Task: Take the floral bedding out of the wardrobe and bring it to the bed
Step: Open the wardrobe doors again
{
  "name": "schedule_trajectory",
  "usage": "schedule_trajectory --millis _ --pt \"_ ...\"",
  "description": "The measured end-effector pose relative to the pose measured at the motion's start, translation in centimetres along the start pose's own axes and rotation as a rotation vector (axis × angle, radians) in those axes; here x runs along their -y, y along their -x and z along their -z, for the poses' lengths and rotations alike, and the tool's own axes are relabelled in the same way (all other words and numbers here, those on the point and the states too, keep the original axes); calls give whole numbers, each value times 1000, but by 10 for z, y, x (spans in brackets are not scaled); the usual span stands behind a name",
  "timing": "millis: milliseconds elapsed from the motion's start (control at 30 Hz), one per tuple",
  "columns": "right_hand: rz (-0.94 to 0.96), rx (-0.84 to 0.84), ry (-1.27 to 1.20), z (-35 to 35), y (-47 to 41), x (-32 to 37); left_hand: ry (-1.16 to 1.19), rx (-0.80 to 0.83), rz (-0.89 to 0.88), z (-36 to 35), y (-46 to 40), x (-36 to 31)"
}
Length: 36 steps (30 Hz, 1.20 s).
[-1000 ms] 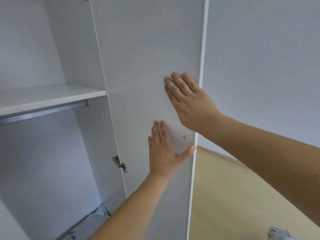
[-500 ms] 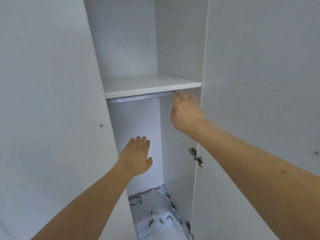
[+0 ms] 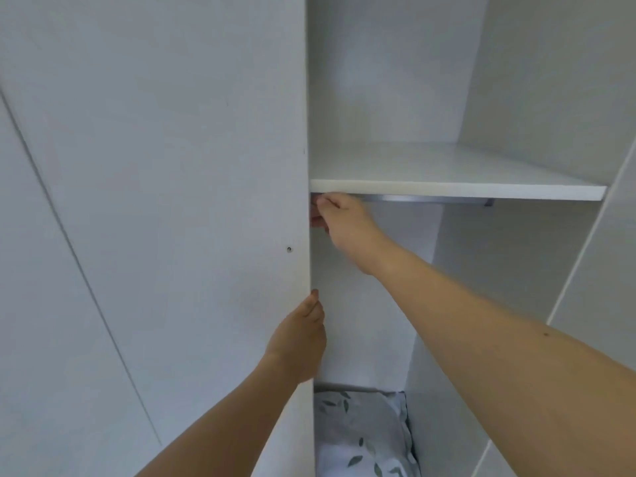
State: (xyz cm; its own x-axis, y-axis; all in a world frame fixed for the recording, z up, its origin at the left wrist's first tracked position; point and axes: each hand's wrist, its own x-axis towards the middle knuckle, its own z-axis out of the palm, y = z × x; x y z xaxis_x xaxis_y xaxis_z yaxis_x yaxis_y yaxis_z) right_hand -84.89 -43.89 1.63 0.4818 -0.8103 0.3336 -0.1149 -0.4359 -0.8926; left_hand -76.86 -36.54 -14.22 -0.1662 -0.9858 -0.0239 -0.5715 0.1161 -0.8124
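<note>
A white shelf (image 3: 447, 187) spans the upper opening, a metal rail (image 3: 423, 199) running just beneath its front edge.

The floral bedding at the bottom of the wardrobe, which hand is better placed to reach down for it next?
Left, probably. The left hand sits low on the left door's edge, just above the floral bedding. The right hand is up under the shelf, gripping the same edge.

Two bare forearms in view, no sleeves, watch or rings visible. Left hand (image 3: 298, 342) and right hand (image 3: 347, 228) ungloved (small dark mole on the right forearm)
</note>
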Motion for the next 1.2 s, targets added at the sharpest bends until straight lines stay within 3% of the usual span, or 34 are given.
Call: schedule_trajectory --millis 233,467,667,833,1033,1200 --pt "37 139 -272 -1 13 3 -24 -50 13 6 28 -8" --pt "149 178 -228 -9 60 13 115 -135 -8 21 90 -18" --pt "239 349 -286 -26 101 31 163 -179 -36 17 155 -23" --pt "160 540 -402 -49 129 45 155 -202 -21 14 209 -24" --pt "186 514 -429 -88 160 51 93 -202 -9 2 263 -23" --pt "334 415 -342 -118 181 50 12 -234 0 -7 302 -17"
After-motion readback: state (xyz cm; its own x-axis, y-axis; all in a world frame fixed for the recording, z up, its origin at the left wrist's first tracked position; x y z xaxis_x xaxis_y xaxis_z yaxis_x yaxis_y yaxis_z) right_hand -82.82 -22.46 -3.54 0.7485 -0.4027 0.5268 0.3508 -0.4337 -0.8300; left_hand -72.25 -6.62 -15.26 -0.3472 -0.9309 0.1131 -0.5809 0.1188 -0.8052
